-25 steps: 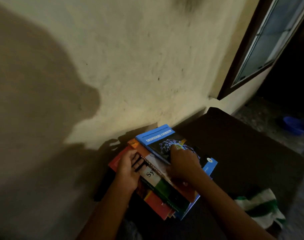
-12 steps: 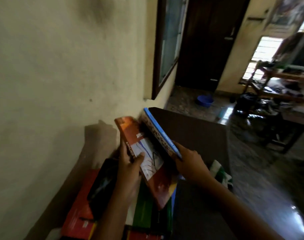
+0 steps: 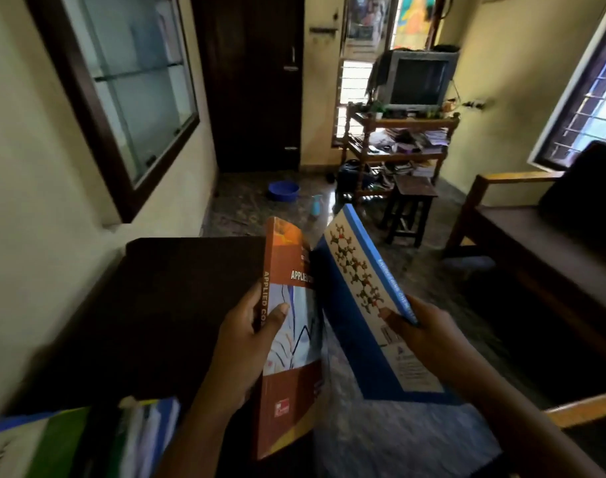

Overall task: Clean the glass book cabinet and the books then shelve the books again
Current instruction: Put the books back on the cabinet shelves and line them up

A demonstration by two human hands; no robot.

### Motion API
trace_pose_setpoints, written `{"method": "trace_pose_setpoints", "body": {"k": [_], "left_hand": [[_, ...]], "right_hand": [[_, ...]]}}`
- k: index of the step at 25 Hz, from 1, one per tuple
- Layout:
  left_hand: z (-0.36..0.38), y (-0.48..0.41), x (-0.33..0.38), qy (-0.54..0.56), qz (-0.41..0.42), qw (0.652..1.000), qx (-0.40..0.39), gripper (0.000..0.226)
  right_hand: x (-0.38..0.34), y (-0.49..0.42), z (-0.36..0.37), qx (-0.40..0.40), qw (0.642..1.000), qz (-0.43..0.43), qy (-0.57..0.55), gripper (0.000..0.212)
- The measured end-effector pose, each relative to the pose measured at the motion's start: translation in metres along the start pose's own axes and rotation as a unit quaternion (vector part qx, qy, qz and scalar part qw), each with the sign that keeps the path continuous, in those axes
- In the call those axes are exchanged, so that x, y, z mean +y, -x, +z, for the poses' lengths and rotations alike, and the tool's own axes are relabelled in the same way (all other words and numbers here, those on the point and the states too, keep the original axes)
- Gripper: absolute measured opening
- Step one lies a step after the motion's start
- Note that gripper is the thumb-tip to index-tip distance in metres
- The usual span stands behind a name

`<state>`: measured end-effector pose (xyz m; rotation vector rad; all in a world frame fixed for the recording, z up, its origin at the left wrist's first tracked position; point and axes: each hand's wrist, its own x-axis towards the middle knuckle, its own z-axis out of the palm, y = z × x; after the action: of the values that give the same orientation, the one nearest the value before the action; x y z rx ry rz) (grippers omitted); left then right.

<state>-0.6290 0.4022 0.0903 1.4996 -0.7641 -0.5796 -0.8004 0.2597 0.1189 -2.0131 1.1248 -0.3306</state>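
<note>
My left hand [image 3: 243,346] grips an orange book [image 3: 288,343] by its spine, thumb across the front cover, holding it upright. My right hand [image 3: 419,329] holds a blue book [image 3: 360,305] with a molecule picture, fingers curled round its spine edge. The two books lean apart in a V above the dark table [image 3: 177,291]. The glass book cabinet [image 3: 132,88] is set in the wall at upper left, with bare glass shelves behind its panes. More books [image 3: 88,439] lie stacked at the bottom left, blurred.
A blue basin [image 3: 283,190] and a small blue bottle [image 3: 316,205] stand on the floor ahead. Beyond are a dark door [image 3: 256,81], a TV on a wooden stand [image 3: 398,132], a stool [image 3: 412,208], and a wooden sofa [image 3: 536,250] at right.
Both hands lifted the orange and blue books off the stack and raised them. My view swung up from the wall and table toward the room.
</note>
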Motion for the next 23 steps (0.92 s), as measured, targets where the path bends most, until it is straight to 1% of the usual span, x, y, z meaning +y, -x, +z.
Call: {"method": "trace_pose_setpoints", "body": {"k": [4,7,11,14,17,20,23], "left_hand": [[0.096,-0.041,-0.007,-0.019,-0.018,0.999,-0.029,0.028],[0.165,-0.07,-0.014,-0.019,-0.043,0.998,-0.029,0.028],[0.23,-0.11,-0.025,-0.053,-0.053,0.997,-0.035,0.029],[0.255,-0.162,-0.04,-0.053,-0.063,0.997,-0.005,0.032],[0.27,-0.232,-0.053,-0.065,-0.054,0.996,0.024,0.033],[0.279,-0.317,-0.057,-0.076,-0.034,0.995,0.046,0.03],[0.281,-0.418,-0.05,-0.093,-0.022,0.994,0.056,0.031]], "right_hand": [[0.072,-0.039,-0.078,-0.011,0.999,0.045,-0.027,0.036],[0.119,-0.076,-0.128,-0.01,0.997,0.07,-0.044,0.036],[0.16,-0.129,-0.164,-0.017,0.994,0.076,-0.073,0.035],[0.172,-0.181,-0.174,-0.017,0.992,0.079,-0.096,0.035],[0.171,-0.25,-0.181,0.01,0.99,0.075,-0.119,0.033],[0.155,-0.336,-0.194,0.035,0.986,0.067,-0.148,0.034],[0.13,-0.433,-0.212,0.048,0.988,0.054,-0.139,0.036]]}}
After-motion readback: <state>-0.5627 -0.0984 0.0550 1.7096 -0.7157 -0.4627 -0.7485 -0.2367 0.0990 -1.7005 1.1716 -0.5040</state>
